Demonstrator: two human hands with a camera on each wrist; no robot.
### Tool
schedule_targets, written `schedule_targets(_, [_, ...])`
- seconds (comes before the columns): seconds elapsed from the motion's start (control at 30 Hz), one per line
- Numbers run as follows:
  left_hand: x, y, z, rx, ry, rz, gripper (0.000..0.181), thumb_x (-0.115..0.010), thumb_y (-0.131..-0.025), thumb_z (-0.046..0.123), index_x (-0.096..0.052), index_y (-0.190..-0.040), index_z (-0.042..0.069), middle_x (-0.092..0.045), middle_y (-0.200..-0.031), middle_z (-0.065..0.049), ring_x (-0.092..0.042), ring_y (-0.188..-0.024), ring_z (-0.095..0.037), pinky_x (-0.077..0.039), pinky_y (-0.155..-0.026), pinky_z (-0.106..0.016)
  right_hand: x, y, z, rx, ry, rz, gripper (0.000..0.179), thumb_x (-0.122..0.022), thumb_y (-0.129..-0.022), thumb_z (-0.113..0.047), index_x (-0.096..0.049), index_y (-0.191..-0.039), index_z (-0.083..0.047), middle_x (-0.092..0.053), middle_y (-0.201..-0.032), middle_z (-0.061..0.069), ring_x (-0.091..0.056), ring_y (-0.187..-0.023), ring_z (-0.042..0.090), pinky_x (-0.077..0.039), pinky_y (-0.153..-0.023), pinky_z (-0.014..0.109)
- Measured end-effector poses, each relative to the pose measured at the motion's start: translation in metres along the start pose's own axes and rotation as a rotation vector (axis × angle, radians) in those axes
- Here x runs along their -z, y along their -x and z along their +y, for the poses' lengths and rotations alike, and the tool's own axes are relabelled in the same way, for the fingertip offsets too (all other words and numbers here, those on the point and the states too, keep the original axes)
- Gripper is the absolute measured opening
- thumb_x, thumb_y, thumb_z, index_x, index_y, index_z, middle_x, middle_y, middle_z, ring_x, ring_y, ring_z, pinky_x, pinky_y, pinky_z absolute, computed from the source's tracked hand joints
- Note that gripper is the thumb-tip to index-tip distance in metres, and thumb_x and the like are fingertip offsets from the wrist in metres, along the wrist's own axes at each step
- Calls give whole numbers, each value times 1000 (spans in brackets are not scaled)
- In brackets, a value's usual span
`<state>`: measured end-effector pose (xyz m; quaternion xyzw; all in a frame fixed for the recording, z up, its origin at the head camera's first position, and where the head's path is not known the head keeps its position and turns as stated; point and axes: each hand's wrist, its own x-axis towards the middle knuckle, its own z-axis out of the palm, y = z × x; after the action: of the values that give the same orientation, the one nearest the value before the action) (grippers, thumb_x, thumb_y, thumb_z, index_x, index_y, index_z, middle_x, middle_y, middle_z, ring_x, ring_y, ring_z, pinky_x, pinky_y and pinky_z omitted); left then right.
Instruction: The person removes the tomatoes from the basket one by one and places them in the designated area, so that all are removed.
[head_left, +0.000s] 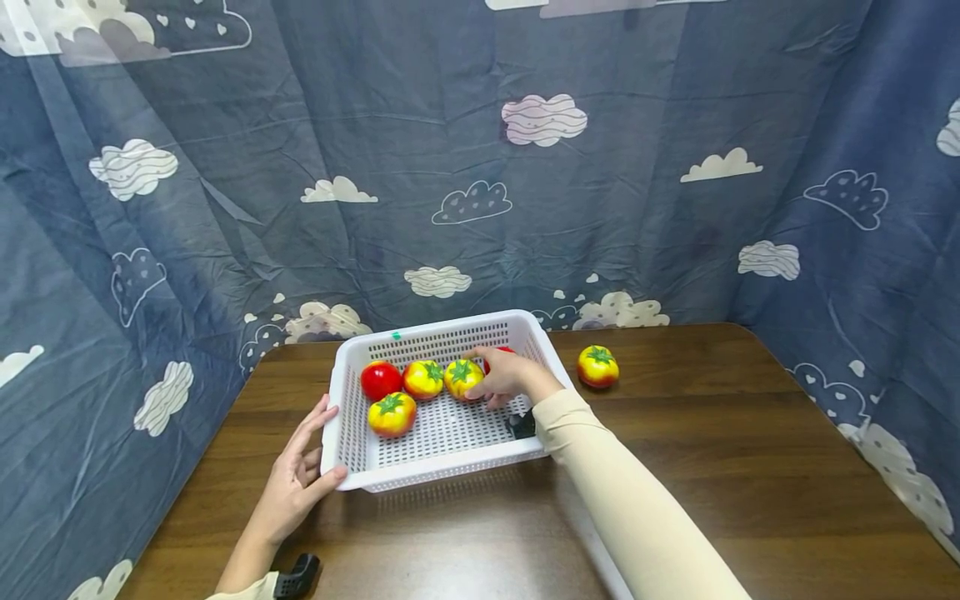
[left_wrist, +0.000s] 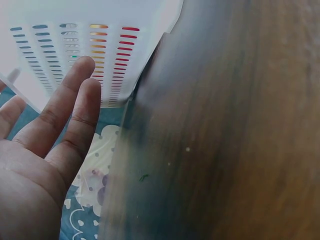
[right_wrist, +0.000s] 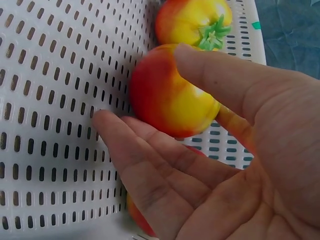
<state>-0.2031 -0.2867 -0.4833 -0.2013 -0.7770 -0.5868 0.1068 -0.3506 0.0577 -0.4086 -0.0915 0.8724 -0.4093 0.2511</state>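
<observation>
A white perforated plastic basket (head_left: 442,454) sits on the table, with several red-and-yellow tomatoes in it. My right hand (head_left: 506,379) reaches inside, its thumb and fingers spread about one yellow-red tomato (right_wrist: 167,95). The thumb tip lies against that tomato; the other visible fingers extend beside it, loosely straight. Part of a red tomato (head_left: 491,362) shows behind this hand. Further left in the basket are a red tomato (head_left: 380,380) and two yellow ones (head_left: 423,380). Outside, my left hand (head_left: 288,479) rests against the basket's left end, its fingers nearly straight.
Right of the basket, another yellow-red tomato (head_left: 597,367) stands on the brown wooden table (head_left: 712,467). A dark blue curtain (head_left: 420,167) with cloud prints hangs behind the table and along its sides. A black device (head_left: 298,575) is strapped to the left wrist.
</observation>
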Motion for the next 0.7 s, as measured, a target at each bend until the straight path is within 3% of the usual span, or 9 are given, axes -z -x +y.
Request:
schedule_targets(0.1, [0,1,0,-9,3,-1,78,-71,-90,-11,-41,-161,-1,-21,-179,-15,-73,-117,-9,-64,-86,-25,0,1,0,0,11,1,73,-82,-94,-12,-48,-158,-20,-62,-109,16,-69,-75,26,-66,-90,45])
schedule_targets(0.23, [0,1,-1,-20,8,-2,77,-70,-90,-12,-40,-161,-3,-21,-179,-17,-73,-116,-10,-64,-86,-25,0,1,0,3,26,-11,69,-82,-94,-13,-49,-154,-19,-62,-112,15,-73,-77,30,-66,-92,46])
schedule_targets(0.7, [0,0,1,-3,-20,-1,77,-71,-91,-10,-41,-161,1,-22,-179,-14,-72,-117,-7,-64,-86,-25,-2,0,2,1,26,5,67,-86,-92,-16,-51,-149,-19,-64,-106,15,-72,-68,26,-67,-83,45])
